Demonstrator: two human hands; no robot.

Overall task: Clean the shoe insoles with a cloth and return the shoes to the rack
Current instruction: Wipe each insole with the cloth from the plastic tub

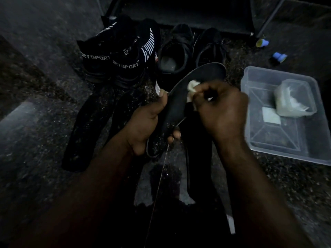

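Dark speckled floor (44, 122) is shown, rack (188, 15) at the back. At left, sport shoes (111, 58) are stood. An insole (202, 76) is gripped at its lower end by the left hand (143, 122), thumb & fingers curled round its edges. A cloth (192, 85) is pinched in the right hand (223, 111) and pressed on the insole, which is judged light, thin & bendy, so best held close to the wiped spot. Clear tub (279, 138) is set at right
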